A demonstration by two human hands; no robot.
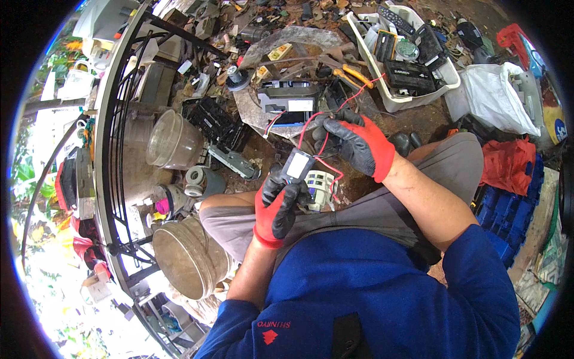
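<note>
My left hand (275, 209), in a red and black glove, grips a small grey module (298, 163) with a white label and red wires running from it. My right hand (360, 145), gloved alike, has its fingers closed on a red wire (308, 125) above and right of the module. Just beyond my hands, a grey-black device housing (287, 94) with a white label and loose leads lies on a flat stone slab (299, 42). Pliers with yellow-orange handles (356, 76) lie at its right. A white slatted plastic part (320, 192) is below, partly behind the module.
A white bin of electronics (451, 84) stands upper right, beside a white sack (502, 102). Dark plastic parts (212, 128), a clear tub (173, 137) and a dirty bucket (188, 257) sit left. A black metal rack (113, 179) borders the left; a blue plastic crate (505, 221) lies right.
</note>
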